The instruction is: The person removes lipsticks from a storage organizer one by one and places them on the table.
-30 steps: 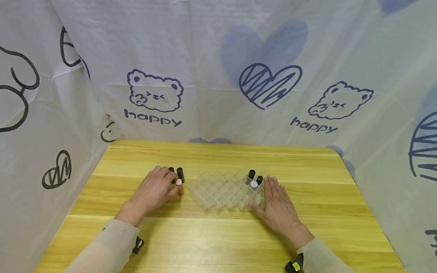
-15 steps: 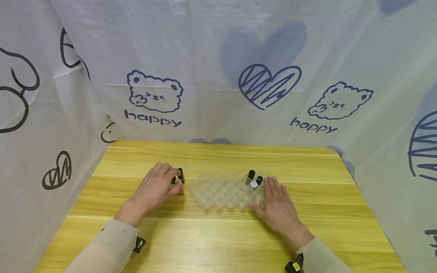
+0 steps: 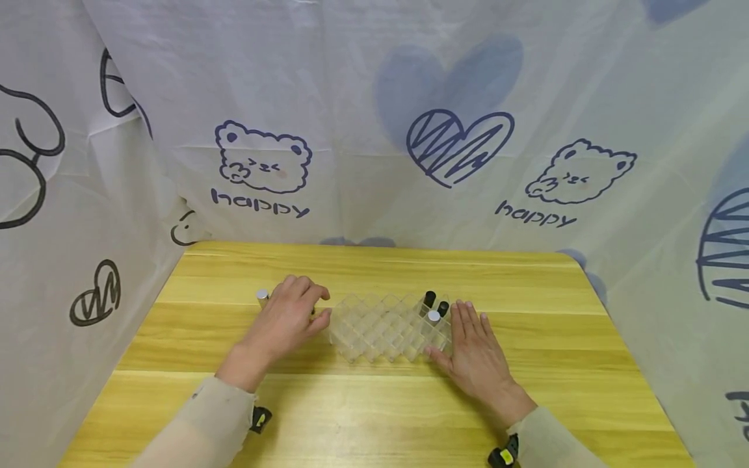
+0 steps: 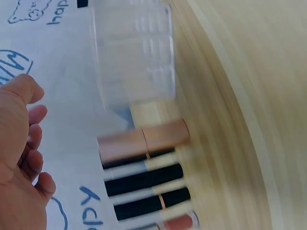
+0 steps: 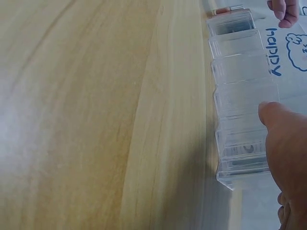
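My left hand (image 3: 287, 315) hovers over a row of lipstick tubes, thumb and fingers apart and loosely bent, holding nothing. In the left wrist view a rose-gold lipstick (image 4: 144, 142), a plain black one (image 4: 144, 179) and a black one with a gold band (image 4: 152, 203) stand upright on the table. A silver-topped tube (image 3: 262, 296) shows behind the left hand. Beside these is a clear plastic lipstick organizer (image 3: 374, 328) with diamond cells. Two black tubes (image 3: 430, 299) and a white-topped one (image 3: 433, 317) stand in its right end. My right hand (image 3: 476, 357) rests along that end, fingers straight, thumb at the front.
The wooden table (image 3: 374, 409) runs back to a hanging white cloth (image 3: 363, 130) printed with bears and hearts. More of the cloth hangs along both sides. A reddish tube (image 4: 178, 223) stands at the end of the row in the left wrist view.
My left hand has moved right, from the lipstick row toward the organizer's left end; its thumb and index finger are farther apart. The silver-topped tube has come into view. My right hand stays put.
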Available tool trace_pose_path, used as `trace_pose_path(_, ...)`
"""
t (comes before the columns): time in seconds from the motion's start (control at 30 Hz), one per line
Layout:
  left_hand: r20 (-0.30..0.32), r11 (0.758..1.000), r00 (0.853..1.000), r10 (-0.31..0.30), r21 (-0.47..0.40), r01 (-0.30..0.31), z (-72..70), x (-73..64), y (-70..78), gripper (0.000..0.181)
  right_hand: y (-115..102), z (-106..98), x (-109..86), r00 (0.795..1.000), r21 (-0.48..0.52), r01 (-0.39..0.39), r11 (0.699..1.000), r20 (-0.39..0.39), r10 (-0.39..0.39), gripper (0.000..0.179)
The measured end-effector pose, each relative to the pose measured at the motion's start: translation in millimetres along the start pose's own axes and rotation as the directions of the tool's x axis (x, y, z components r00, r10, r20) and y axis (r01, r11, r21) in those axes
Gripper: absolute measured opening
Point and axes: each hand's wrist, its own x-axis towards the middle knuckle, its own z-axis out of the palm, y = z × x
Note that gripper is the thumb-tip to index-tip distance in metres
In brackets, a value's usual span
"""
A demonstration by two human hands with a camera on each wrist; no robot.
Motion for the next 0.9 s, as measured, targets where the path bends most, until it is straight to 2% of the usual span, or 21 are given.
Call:
trace_pose_path(0.2, -0.033, 1.000, 0.999, -0.005, -0.015, 0.005, 8.7, 13.9, 20.8, 0.022, 1, 0, 0.1, 1.000, 0.002, 0.000, 1.000, -0.006, 0.000, 0.101)
trace_pose_path(0.53, -0.010, 0.997, 0.999, -0.048, -0.068, 0.047, 23.1, 34.6, 53.7, 0.019, 0, 2, 0.0, 1.000, 0.030, -0.003, 1.000, -0.009, 0.004, 0.100)
trace_pose_path(0.73, -0.002, 0.997, 0.999, -0.054, -0.046, 0.054, 32.2, 46.6, 68.3, 0.018, 1, 2, 0.1, 1.000, 0.036, -0.007, 0.999, -0.006, 0.007, 0.100)
trace_pose_path(0.9, 0.048, 0.999, 0.998, -0.048, -0.007, 0.049, 37.6, 56.3, 79.1, 0.018, 1, 2, 0.0, 1.000, 0.036, -0.013, 0.999, -0.001, 0.013, 0.100)
